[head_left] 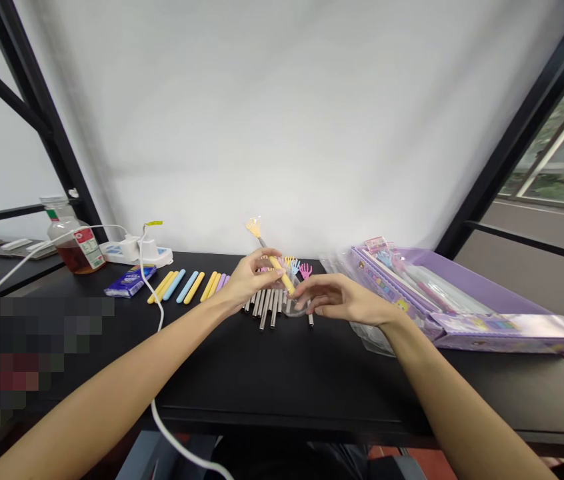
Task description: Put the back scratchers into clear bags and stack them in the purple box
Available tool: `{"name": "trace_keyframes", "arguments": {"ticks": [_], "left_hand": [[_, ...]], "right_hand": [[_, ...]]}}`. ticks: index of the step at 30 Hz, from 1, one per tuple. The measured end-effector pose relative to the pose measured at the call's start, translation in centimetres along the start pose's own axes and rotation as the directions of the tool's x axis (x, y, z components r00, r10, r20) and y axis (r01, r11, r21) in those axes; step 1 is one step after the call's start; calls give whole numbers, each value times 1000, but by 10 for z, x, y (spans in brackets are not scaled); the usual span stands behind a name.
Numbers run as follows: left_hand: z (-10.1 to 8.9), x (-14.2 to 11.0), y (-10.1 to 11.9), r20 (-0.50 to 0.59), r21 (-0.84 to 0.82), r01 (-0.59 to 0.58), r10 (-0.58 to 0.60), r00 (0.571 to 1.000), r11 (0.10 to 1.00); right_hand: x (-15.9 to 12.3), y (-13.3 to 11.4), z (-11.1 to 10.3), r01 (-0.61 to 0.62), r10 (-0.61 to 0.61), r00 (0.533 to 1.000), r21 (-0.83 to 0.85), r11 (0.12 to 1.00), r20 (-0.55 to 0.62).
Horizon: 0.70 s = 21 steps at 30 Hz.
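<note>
My left hand [253, 279] is closed around a back scratcher with a yellow handle [282, 276] and a yellow claw head [253, 227]. It is tilted, claw up toward the wall, and clear plastic wraps it. At the handle's lower end, the curled fingers of my right hand [337, 299] pinch the clear plastic sleeve [291, 309]. Beneath both hands lie several metal rods [265, 308] with claw heads, among them a blue claw [295, 266] and a pink claw [305, 270]. Left of them, loose yellow, blue and purple handles [194, 288] lie in a row.
On the right stands an open purple box [427, 267] holding packaged back scratchers, with clear plastic bags [375, 339] beside it. At left are a glass bottle [75, 237], a power strip [165, 256] and a blue packet [131, 281]. A white cable [161, 313] crosses the black table [282, 380].
</note>
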<state>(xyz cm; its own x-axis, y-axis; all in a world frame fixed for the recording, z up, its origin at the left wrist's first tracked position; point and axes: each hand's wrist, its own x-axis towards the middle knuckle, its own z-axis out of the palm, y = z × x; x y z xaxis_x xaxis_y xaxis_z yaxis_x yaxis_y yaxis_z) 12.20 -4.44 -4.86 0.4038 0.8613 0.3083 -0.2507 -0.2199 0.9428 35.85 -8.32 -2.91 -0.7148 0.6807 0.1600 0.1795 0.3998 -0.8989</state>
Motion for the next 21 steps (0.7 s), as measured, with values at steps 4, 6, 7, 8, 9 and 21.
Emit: {"name": "trace_keyframes", "arguments": {"ticks": [4,6,7,8,9,21], "left_hand": [[0,0,0,0,-44,0,0,1000,999],[2,0,-1,16,-3,-15,15,1000,1000],[2,0,-1,22,37,-30,29,999,999],[3,-1,-1,25,83,-50,48,999,995],[3,-1,-2,26,129,-72,70,997,989],[5,0,8,91,230,-147,129,987,962]], "right_hand": [[3,-2,3,-14,10,993,-28,1000,-117],[6,-2,7,-22,4,973,-73,997,-232],[8,-1,10,-22,-1,961,-80,997,-278],[10,1,12,-21,-3,951,-75,997,-309],[13,2,15,-23,2,945,-61,998,-327],[11,4,7,-286,308,940,152,946,-147]]}}
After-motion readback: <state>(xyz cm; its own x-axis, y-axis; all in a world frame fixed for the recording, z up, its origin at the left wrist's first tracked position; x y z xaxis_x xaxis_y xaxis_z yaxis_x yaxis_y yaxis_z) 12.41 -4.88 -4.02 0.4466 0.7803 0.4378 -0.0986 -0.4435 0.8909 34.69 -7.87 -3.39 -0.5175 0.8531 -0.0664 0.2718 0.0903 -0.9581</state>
